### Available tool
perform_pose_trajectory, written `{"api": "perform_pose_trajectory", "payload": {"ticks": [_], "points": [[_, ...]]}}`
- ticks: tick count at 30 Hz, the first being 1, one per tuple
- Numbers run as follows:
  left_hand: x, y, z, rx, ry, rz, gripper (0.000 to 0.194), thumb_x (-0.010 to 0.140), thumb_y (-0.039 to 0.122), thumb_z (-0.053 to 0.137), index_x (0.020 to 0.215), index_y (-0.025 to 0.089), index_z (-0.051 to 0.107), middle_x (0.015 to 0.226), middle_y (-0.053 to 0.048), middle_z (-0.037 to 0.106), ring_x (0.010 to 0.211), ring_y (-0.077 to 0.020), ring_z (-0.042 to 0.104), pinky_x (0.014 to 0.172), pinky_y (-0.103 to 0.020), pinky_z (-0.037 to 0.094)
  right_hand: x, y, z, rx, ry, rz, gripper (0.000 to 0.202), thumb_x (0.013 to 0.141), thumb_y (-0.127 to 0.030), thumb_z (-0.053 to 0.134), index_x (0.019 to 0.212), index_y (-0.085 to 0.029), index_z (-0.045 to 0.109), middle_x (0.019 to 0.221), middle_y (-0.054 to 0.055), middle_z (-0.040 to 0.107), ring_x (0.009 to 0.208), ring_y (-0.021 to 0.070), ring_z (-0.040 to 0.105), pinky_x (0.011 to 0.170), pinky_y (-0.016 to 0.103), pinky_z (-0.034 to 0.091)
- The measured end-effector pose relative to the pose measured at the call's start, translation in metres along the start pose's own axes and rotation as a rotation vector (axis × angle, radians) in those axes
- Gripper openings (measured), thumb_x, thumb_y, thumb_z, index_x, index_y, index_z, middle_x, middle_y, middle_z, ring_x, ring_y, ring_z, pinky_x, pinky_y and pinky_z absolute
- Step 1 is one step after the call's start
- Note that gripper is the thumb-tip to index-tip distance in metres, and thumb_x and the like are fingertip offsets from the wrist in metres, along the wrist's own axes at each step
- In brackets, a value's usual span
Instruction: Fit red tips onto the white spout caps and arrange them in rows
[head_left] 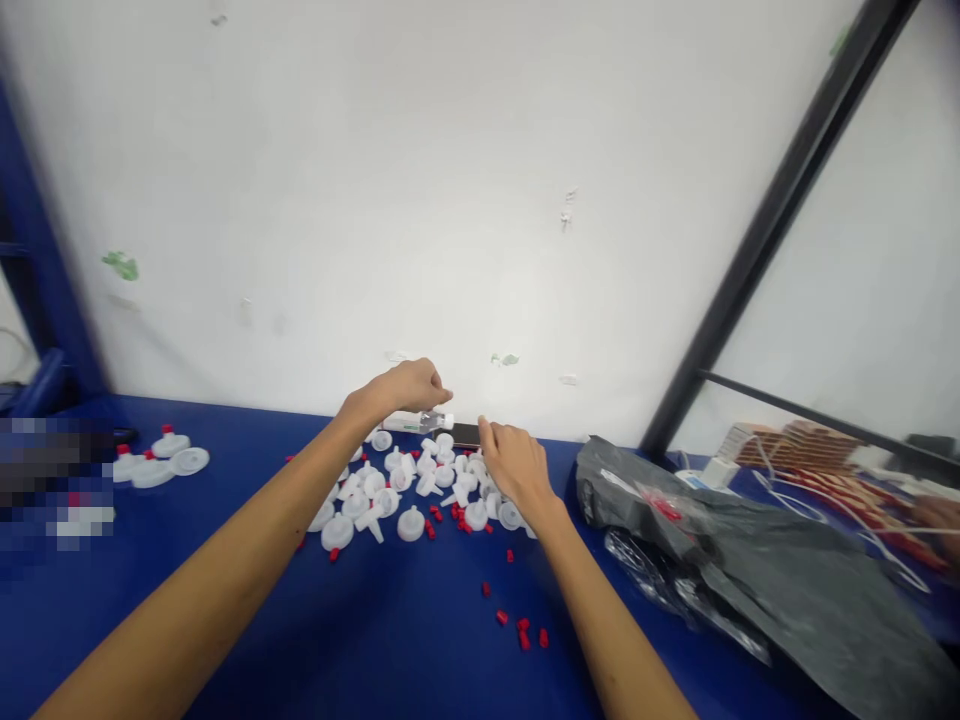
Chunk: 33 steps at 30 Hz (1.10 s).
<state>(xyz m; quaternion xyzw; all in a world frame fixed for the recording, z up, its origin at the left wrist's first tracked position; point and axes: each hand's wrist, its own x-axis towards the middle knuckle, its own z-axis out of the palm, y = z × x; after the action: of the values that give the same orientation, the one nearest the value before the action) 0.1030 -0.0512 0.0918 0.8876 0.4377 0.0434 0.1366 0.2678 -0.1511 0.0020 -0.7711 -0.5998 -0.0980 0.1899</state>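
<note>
My left hand is raised near the wall, above a clear bottle with a white cap, which lies on its side. Its fingers are curled and pinched; whatever they hold, if anything, is hidden. My right hand reaches over the right end of a heap of white funnel-shaped plastic caps, its thumb apart from the bent fingers. The fingertips are partly hidden behind the hand. Several small red caps lie among and in front of the white pieces on the blue table.
A dark phone-like slab lies behind the heap against the white wall. White pieces with red tips sit at the left. A grey plastic bag covers the right side. Beyond a black frame post are cables and brownish stacks.
</note>
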Motion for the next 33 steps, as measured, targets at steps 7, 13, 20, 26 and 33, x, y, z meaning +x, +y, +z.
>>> {"api": "perform_pose_trajectory", "payload": {"ticks": [7, 13, 20, 26, 33], "points": [[-0.049, -0.067, -0.010, 0.161, 0.359, -0.134, 0.032, 0.100, 0.044, 0.061, 0.115, 0.016, 0.068, 0.119, -0.008, 0.070, 0.110, -0.0243, 0.067, 0.098, -0.048, 0.053, -0.002, -0.003, -0.007, 0.031, 0.040, 0.011, 0.054, 0.111, -0.042, 0.027, 0.093, -0.020, 0.074, 0.098, 0.011, 0.078, 0.090, 0.0256, 0.073, 0.071, 0.030, 0.041], [-0.127, -0.182, 0.020, 0.320, 0.509, -0.394, 0.042, 0.098, 0.047, 0.054, 0.124, 0.016, 0.068, 0.135, -0.017, 0.062, 0.134, -0.0377, 0.050, 0.108, -0.059, 0.041, -0.002, -0.006, -0.006, 0.074, 0.045, 0.014, 0.056, 0.110, -0.044, 0.026, 0.088, -0.021, 0.073, 0.092, 0.010, 0.078, 0.084, 0.0252, 0.072, 0.067, 0.030, 0.038], [-0.160, -0.255, 0.049, 0.303, 0.498, -0.451, 0.076, 0.090, 0.066, 0.039, 0.148, 0.019, 0.054, 0.158, -0.026, 0.041, 0.145, -0.0534, 0.034, 0.105, -0.068, 0.038, -0.002, -0.007, -0.006, 0.082, 0.038, 0.014, 0.056, 0.110, -0.044, 0.026, 0.087, -0.023, 0.073, 0.089, 0.009, 0.078, 0.081, 0.0252, 0.072, 0.065, 0.030, 0.037], [-0.151, -0.267, 0.044, 0.207, 0.412, -0.352, 0.058, 0.092, 0.060, 0.036, 0.109, 0.019, 0.073, 0.108, -0.017, 0.073, 0.105, -0.0349, 0.067, 0.097, -0.045, 0.049, -0.004, -0.009, -0.006, 0.076, 0.032, 0.001, 0.054, 0.110, -0.043, 0.028, 0.090, -0.023, 0.074, 0.088, 0.009, 0.078, 0.083, 0.0260, 0.073, 0.065, 0.030, 0.036], [-0.151, -0.262, 0.045, 0.180, 0.363, -0.282, 0.048, 0.095, 0.061, 0.046, 0.095, 0.019, 0.068, 0.090, -0.007, 0.070, 0.092, -0.0233, 0.065, 0.087, -0.040, 0.050, -0.005, -0.011, -0.004, 0.072, 0.017, -0.019, 0.053, 0.110, -0.042, 0.029, 0.088, -0.022, 0.074, 0.086, 0.009, 0.078, 0.081, 0.0255, 0.073, 0.064, 0.029, 0.037]]}}
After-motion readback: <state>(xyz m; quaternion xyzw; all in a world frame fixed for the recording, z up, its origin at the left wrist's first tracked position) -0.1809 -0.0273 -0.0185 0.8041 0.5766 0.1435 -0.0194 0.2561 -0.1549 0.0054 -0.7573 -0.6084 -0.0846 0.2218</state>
